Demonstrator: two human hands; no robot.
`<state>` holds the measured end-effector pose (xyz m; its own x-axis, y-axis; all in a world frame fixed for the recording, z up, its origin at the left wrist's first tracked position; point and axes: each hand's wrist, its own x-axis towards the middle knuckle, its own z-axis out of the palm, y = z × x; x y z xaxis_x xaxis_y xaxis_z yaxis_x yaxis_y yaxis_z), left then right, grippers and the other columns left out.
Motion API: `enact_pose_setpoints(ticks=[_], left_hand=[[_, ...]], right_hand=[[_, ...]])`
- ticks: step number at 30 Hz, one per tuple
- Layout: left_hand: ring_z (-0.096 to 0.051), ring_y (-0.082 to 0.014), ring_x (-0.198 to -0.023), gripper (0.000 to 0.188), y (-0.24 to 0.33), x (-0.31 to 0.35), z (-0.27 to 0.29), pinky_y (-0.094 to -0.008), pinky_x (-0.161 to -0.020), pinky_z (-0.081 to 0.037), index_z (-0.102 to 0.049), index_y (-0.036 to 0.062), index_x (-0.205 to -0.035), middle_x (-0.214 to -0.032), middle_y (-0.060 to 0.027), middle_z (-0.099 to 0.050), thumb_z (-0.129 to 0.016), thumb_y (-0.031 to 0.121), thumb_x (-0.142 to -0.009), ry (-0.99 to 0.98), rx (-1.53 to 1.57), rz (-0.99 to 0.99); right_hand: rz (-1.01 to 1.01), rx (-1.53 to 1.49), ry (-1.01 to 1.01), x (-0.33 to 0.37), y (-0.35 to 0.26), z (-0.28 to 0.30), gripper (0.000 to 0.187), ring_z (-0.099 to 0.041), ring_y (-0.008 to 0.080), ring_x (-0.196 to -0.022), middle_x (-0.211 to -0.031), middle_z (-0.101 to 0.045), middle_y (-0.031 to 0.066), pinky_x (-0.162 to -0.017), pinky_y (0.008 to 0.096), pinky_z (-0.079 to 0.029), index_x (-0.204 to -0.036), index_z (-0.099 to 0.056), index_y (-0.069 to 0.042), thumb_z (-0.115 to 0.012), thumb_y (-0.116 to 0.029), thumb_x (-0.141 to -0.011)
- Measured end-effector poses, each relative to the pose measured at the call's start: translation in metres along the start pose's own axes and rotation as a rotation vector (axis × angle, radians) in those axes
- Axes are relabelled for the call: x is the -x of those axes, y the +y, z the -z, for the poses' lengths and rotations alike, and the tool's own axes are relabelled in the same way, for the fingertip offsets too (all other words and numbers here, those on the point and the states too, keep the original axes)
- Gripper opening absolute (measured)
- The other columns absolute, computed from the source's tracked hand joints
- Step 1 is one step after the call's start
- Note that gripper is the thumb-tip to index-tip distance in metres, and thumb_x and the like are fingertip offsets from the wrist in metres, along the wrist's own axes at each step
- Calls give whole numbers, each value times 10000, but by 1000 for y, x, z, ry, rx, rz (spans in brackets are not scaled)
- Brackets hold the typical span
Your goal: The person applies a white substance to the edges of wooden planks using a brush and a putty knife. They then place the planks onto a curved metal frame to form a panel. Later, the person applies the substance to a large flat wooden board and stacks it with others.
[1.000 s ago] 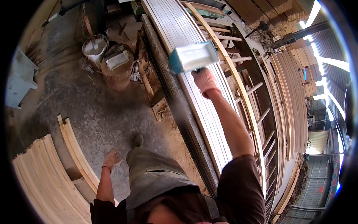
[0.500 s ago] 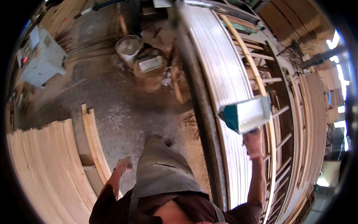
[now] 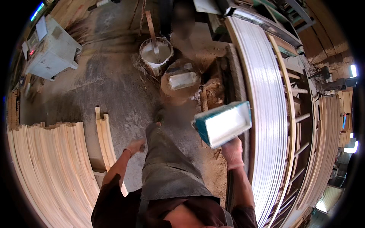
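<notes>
My gloved right hand (image 3: 232, 152) grips a blue-green box-shaped scoop (image 3: 228, 121), its open side and whitish inside facing up. It hangs left of a long row of boards (image 3: 264, 91) whose upper surfaces are coated glossy white. Low on the left, my left hand (image 3: 135, 146) is away from everything, its fingers loosely apart and somewhat blurred, with nothing visible in it. Ahead stands a bucket of whitish liquid (image 3: 161, 53), a wooden-handled tool (image 3: 151, 28) leaning in it. Beside it, a white block-like container (image 3: 183, 80) rests on a round brown stand (image 3: 169, 89).
Stacked bare boards (image 3: 53, 163) fill the lower left, with narrow strips (image 3: 106, 140) beside them. A pale cabinet (image 3: 53, 49) stands at the far left. To the right run a slatted wooden rack (image 3: 298, 117) and more planks (image 3: 327, 140).
My right hand and the scoop have moved left, off the white-coated boards. The view has shifted, so the bucket and boards appear further right. My left hand has risen slightly in view.
</notes>
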<state>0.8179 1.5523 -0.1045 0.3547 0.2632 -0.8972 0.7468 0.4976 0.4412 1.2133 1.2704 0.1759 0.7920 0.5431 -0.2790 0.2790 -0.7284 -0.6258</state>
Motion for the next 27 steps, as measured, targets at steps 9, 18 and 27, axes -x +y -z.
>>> enact_pose_setpoints(ticks=[9,18,27], left_hand=[[-713,-359,-940,403,312,-161,66,-491,-779,-534,-715,45,-970,-975,-190,-748,-538,405,-1011,44,-587,-431],[-685,-377,-1083,240,424,-331,52,-477,-889,-575,-713,101,-1115,-1093,-178,-690,-588,222,-949,200,-1275,-831],[-717,-375,-1038,406,492,-325,-16,-483,-876,-562,-731,16,-1084,-1081,-199,-710,-724,369,-883,192,-1309,-808]], right_hand=[[173,208,-190,-278,43,-250,261,-713,299,-1092,-1131,-769,155,-945,351,-531,-1189,-671,33,-627,-146,-1004],[13,740,-341,-345,31,-312,389,-748,334,-969,-1000,-769,183,-864,419,-589,-1150,-678,3,-687,-323,-937],[-378,445,-397,-352,4,-299,422,-742,403,-1008,-1055,-760,239,-902,474,-592,-1048,-758,-14,-712,-412,-915]])
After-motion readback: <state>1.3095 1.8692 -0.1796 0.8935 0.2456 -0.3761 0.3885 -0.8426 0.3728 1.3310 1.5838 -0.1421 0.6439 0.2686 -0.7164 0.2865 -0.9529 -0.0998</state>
